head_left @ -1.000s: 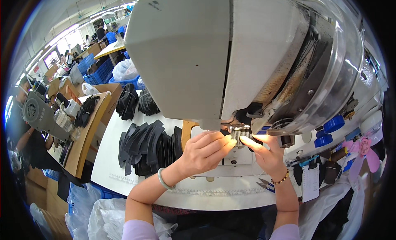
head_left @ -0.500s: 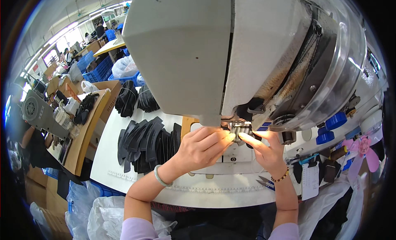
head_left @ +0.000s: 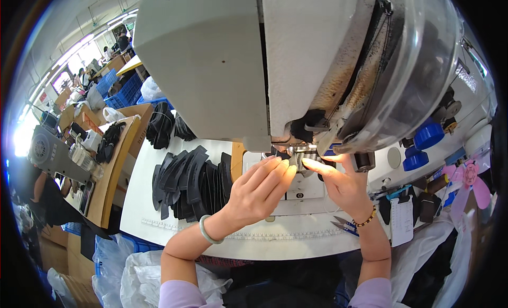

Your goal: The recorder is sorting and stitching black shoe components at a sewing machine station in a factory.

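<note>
A large pale grey sewing machine head (head_left: 211, 69) hangs over the white table, with a shiny metal part (head_left: 304, 152) lit beneath it. My left hand (head_left: 260, 191), wearing a pale green bangle, is at the left of this part. Its fingers are bunched together, and whatever they pinch is hidden. From the other side my right hand (head_left: 346, 189), wearing a beaded bracelet, stretches its index finger to the metal part. Its fingers are apart and no held object shows. Overlapping dark curved fabric pieces (head_left: 185, 178) lie left of my left hand.
A ruler strip (head_left: 254, 236) runs along the table's near edge. Small blue-handled snips (head_left: 346, 226) lie by my right wrist. Further right are a pink fan (head_left: 470, 174) and blue knobs (head_left: 415, 158). Clear plastic bags (head_left: 140, 279) bulge below the table at left.
The view has shifted, so the machine head appears further left and higher. My left fingers have drawn slightly away from the metal part. My right index finger stays beside it.
</note>
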